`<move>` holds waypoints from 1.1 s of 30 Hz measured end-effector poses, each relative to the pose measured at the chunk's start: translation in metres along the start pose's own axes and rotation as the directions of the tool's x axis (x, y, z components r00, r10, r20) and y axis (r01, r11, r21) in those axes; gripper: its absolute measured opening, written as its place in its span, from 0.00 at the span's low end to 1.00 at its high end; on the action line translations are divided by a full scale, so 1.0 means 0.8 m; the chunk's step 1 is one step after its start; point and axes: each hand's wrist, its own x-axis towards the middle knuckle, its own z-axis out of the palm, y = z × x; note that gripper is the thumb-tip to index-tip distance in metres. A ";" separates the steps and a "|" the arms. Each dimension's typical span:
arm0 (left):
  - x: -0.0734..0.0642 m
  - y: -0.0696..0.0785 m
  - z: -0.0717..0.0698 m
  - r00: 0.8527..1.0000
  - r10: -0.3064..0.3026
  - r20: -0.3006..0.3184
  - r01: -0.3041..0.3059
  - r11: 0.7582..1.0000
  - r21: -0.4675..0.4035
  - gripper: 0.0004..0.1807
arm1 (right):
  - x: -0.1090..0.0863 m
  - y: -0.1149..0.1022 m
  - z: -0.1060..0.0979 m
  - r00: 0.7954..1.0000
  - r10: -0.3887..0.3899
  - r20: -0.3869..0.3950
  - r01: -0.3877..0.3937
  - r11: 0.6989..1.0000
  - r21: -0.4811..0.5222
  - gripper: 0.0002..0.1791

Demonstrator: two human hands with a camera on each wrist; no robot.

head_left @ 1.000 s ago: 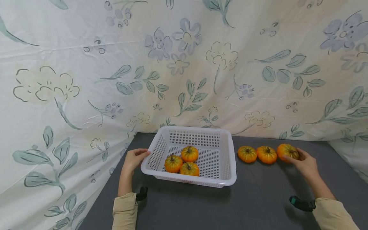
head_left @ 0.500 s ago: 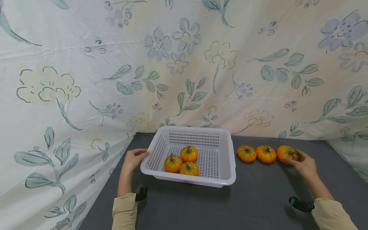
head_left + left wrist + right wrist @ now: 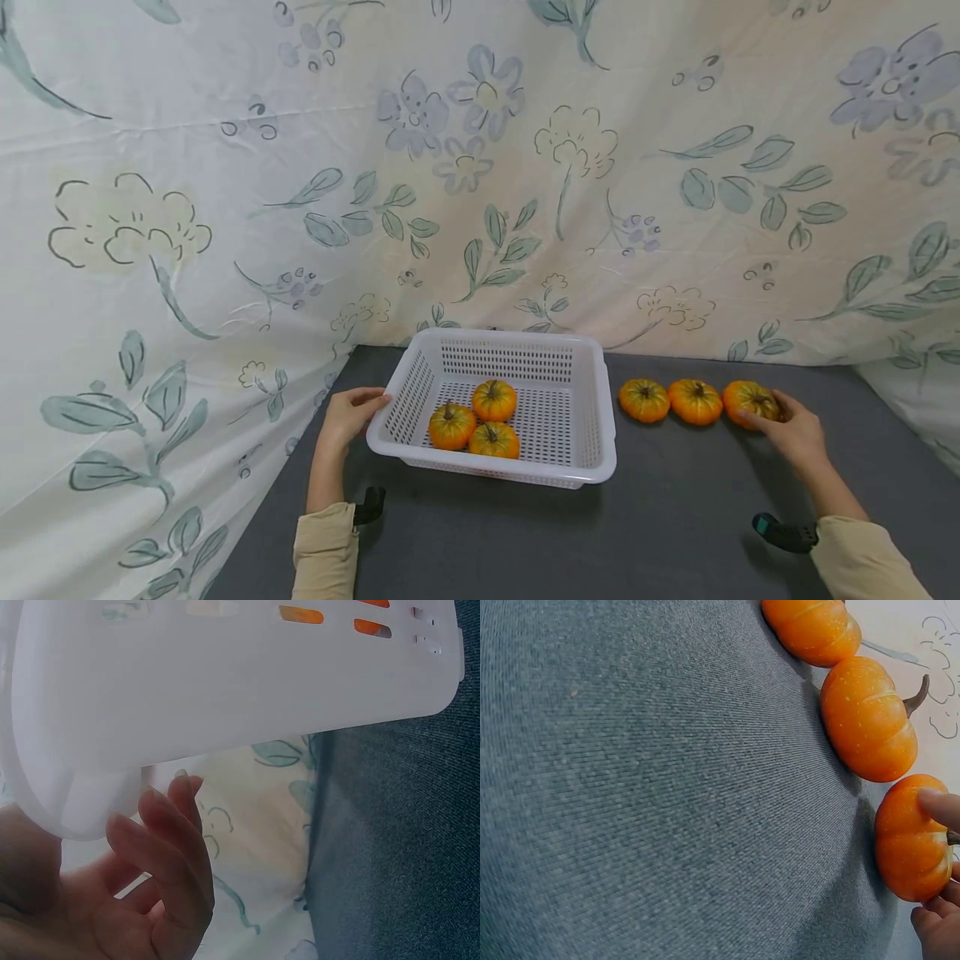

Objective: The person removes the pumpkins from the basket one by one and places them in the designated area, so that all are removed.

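Observation:
A white perforated plastic basket (image 3: 491,477) stands on the dark table, with three small orange pumpkins grouped at its left: one behind (image 3: 494,402), one at front left (image 3: 452,427), one at front right (image 3: 493,441). At the basket's left end, my left hand (image 3: 352,417) holds the rim; in the left wrist view its fingers (image 3: 169,847) curl below the rim. Right of the basket, three more pumpkins form a row. My right hand (image 3: 797,429) grips the rightmost pumpkin (image 3: 748,402), thumb on the near side; the other fingers are partly hidden in the head view.
The left pumpkin (image 3: 644,401) and middle pumpkin (image 3: 695,402) of the row stand close together. A floral cloth (image 3: 480,208) hangs behind and at the left of the table (image 3: 660,517). Each wrist bears a black strap-on device.
The rightmost pumpkin, in my right hand, has come down slightly and its top now tilts less. Over the last half second both hands look still. The basket has stayed in place.

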 end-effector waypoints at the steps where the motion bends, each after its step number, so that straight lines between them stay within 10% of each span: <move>1: 0.000 0.000 0.000 1.000 0.000 -0.001 0.000 1.000 0.000 0.24 | 0.000 0.000 0.000 1.000 0.001 -0.002 -0.001 1.000 -0.002 0.48; 33: -0.003 0.006 0.000 1.000 0.001 -0.008 -0.001 1.000 -0.007 0.22 | 0.003 -0.004 0.003 1.000 0.027 -0.017 -0.027 1.000 -0.006 0.48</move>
